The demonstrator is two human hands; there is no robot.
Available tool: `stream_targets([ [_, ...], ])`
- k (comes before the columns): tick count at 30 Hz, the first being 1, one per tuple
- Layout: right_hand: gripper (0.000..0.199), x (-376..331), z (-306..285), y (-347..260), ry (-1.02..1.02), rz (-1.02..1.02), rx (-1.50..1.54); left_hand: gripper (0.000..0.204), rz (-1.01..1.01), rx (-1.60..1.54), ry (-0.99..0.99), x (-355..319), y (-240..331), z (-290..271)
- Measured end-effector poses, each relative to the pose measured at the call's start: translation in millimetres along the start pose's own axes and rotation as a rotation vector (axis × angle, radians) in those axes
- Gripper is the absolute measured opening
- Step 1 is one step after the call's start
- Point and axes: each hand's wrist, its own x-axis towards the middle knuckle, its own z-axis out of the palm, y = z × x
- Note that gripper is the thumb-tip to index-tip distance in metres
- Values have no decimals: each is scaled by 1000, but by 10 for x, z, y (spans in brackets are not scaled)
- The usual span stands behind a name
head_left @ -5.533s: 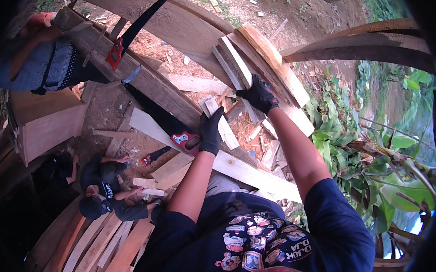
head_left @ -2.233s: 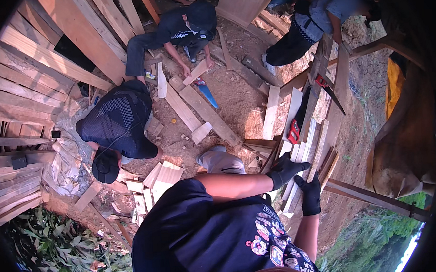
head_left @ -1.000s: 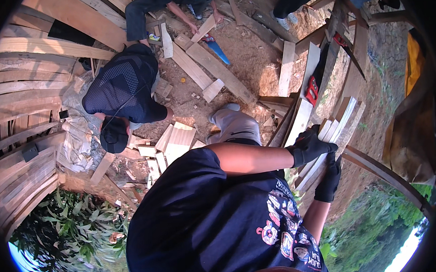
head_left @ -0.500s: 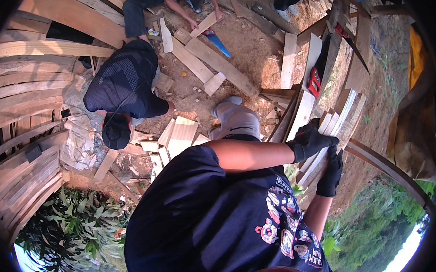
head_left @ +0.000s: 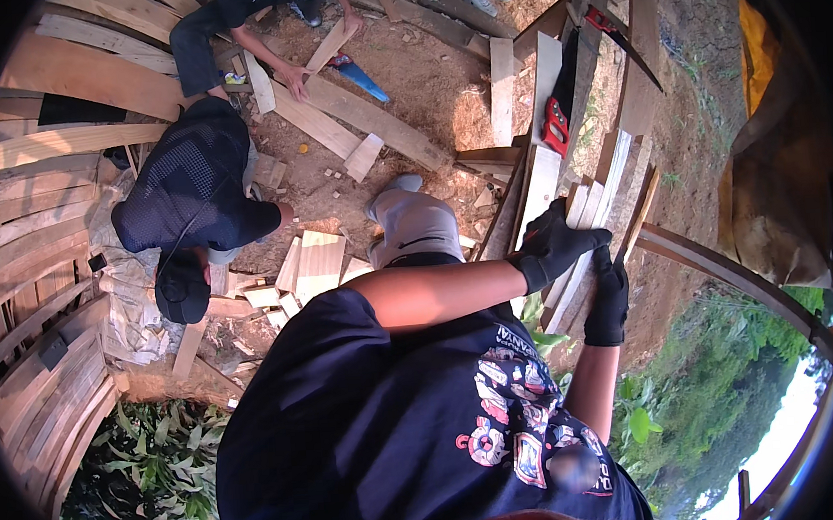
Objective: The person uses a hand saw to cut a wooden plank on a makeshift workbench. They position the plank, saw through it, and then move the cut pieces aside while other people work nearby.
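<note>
Both gloved hands close on the pale planks right of centre: the left hand, in a black glove, curls its fingers over the upper edge of the stack, and the right hand, also gloved black, clamps onto the boards just below and to the right of it. How many boards each hand grips cannot be told, since the gloves cover the edges and the planks overlap.

The lower ends of the planks vanish behind the left forearm and the dark printed shirt, which fills the lower middle of the frame and hides the ground beneath. A grey-trousered leg shows just above the forearm.

Above the hands, a red-handled saw lies against longer boards that run toward the upper right. At centre left a person in a dark top and cap crouches over short offcuts on the bare earth. At the top, another person's hands rest on a long plank, near a blue-handled tool. Curved stacked timber lines the left rim, bent by the lens. Green foliage fills the lower right.

The left arm reaches across the body from centre toward the right, elbow bent; the right forearm rises steeply from the bottom edge.
</note>
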Motion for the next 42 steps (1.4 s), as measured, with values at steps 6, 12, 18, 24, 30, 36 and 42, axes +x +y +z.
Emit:
stream_targets([
  [6, 57, -111, -87, -25, 43, -13, -6, 116, -32, 68, 26, -12, -28, 200],
  [12, 59, -289, -461, -18, 36, 98, 83, 81, 37, -67, -15, -58, -159, 621],
  [18, 52, -355, -526, 173, 55, 81, 179, 87, 50, -19, -30, -85, -188, 662],
  [24, 55, -327, -403, 115, 27, 129, 131, 77, 51, -18, -10, -64, -255, 549],
  [30, 56, -217, -229, 105, -19, 71, 69, 88, -17, 4, 74, -93, -191, 343],
  [36, 59, -64, -112, 172, -65, 71, 38, 92, -33, 32, 122, -101, -128, 154],
  [42, 60, -151, 234, -213, -139, -131, 17, 80, 155, 9, 129, -59, -59, -89],
])
